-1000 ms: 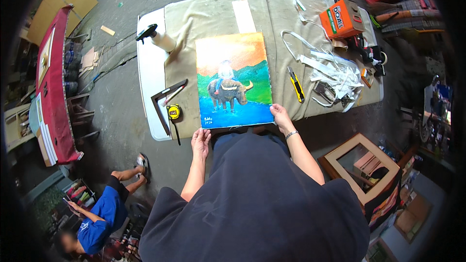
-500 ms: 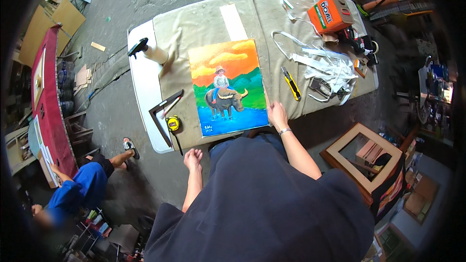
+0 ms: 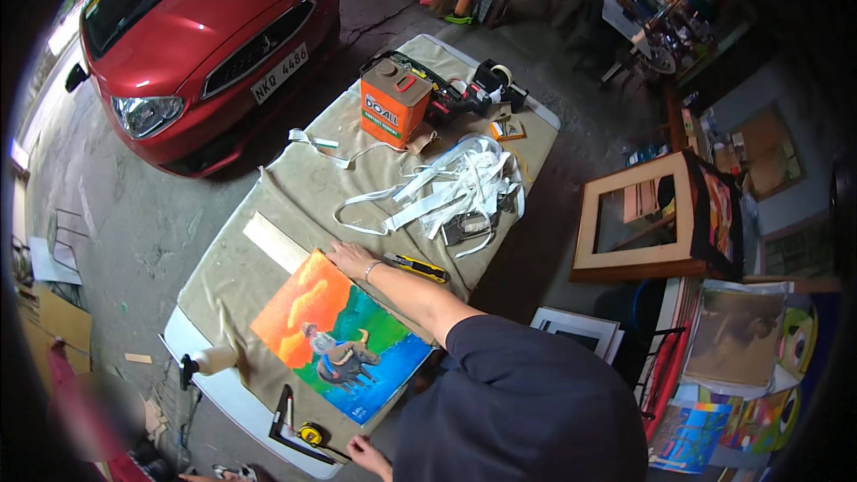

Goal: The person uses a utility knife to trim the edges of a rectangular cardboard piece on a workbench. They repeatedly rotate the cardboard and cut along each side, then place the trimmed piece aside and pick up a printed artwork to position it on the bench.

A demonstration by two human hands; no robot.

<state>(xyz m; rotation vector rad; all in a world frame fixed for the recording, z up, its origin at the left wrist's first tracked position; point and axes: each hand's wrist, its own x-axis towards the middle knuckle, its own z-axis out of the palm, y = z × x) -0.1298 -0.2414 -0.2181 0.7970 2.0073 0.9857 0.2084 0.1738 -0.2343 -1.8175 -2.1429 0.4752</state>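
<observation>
A painting (image 3: pixel 343 339) lies on the cloth-covered table, showing a rider on a water buffalo under an orange sky. My right hand (image 3: pixel 353 261) reaches across to its far right corner, fingers stretched along the edge and nothing visibly held. By the table's near edge, my left hand (image 3: pixel 364 449) is loosely closed with nothing seen in it. A tape measure (image 3: pixel 311 434) and a black square (image 3: pixel 284 419) lie close to that hand. Beside my right wrist rests a yellow utility knife (image 3: pixel 417 268). A pale wooden strip (image 3: pixel 273 241) extends beyond the painting's top edge.
White strips (image 3: pixel 455 187) are heaped on the table (image 3: pixel 214 261), near an orange can (image 3: pixel 393 103) and power tools. A spray bottle (image 3: pixel 212 360) stands at the left edge. A red car (image 3: pixel 205 45) is parked beyond. Frames (image 3: pixel 629 219) lean at right.
My view has swung right and up, bringing the car into sight. My right hand has moved from the painting's right side near its lower end to its far right corner. The left stays low.
</observation>
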